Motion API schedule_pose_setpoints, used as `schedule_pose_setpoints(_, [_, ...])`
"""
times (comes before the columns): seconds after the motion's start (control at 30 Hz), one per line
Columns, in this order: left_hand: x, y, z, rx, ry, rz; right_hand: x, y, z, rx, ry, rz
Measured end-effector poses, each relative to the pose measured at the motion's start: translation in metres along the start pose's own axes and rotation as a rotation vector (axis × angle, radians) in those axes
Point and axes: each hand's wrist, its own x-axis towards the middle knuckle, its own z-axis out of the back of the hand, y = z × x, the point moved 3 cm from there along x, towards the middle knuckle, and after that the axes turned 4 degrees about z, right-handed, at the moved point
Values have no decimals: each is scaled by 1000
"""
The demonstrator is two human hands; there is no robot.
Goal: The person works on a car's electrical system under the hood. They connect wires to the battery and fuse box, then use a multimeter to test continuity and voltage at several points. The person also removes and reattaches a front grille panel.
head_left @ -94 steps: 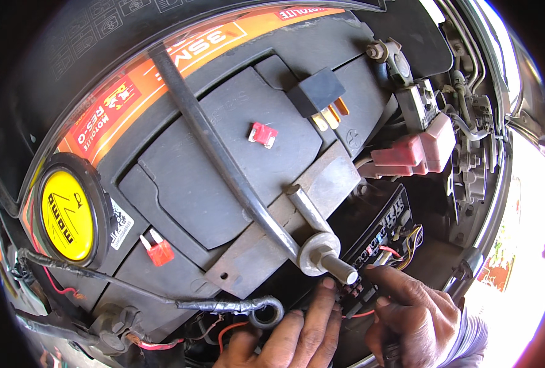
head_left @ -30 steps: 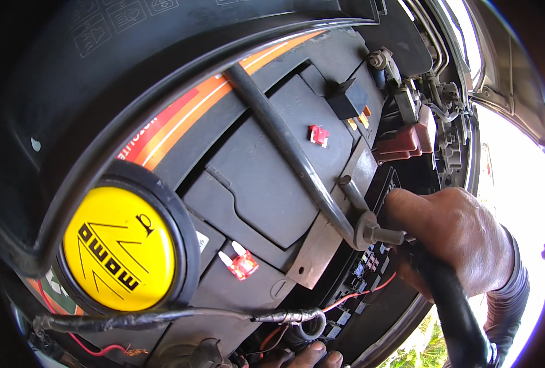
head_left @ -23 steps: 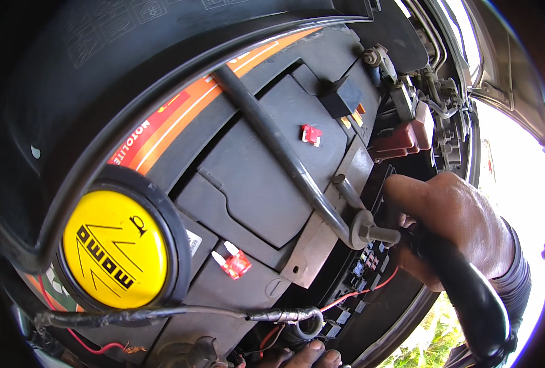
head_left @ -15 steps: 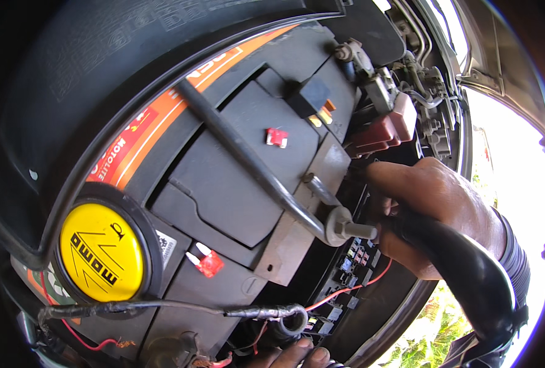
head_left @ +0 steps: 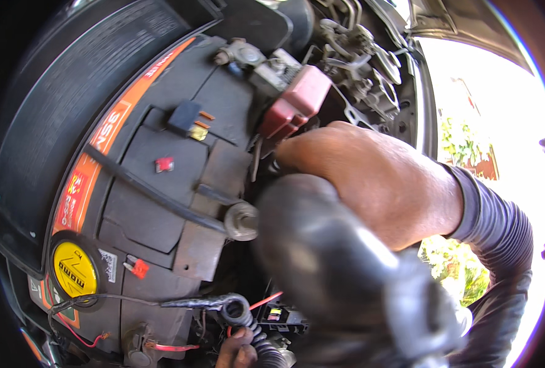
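Note:
My right hand (head_left: 358,178) reaches from the right, in a dark sleeve, down beside the car battery (head_left: 162,214). Its fingers are hidden behind a blurred, glossy black hose-like thing (head_left: 309,239). Close to this hand is the red battery terminal cover (head_left: 297,101). At the lower edge, my left hand (head_left: 235,348) shows only curled fingers beside a black corrugated tube (head_left: 265,343); what they grip is unclear. On the battery lie a red blade fuse (head_left: 164,164), another red fuse (head_left: 140,268), a yellow fuse (head_left: 198,132) and a black relay (head_left: 185,117).
A yellow horn button (head_left: 74,270) sits on the battery's near left corner. A metal clamp bar (head_left: 214,190) and a black rod (head_left: 156,193) cross the battery. A black wire ending in a ring (head_left: 234,306) and a bare-ended red wire (head_left: 94,341) lie near. Part of the fuse box (head_left: 275,314) shows.
The view has shifted, so the battery appears farther left. The black hose-like thing now looms larger, covering my right fingers and most of the fuse box. More of my left fingers shows.

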Motion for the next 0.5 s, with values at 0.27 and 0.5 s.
schedule_pose_setpoints(0.27, [-11, -4, 10, 93, 62, -67, -5, -18, -7, 56, -70, 16])
schedule_pose_setpoints(0.5, [-17, 6, 6, 107, 15, 16, -5, -7, -3, 78, -66, -29])
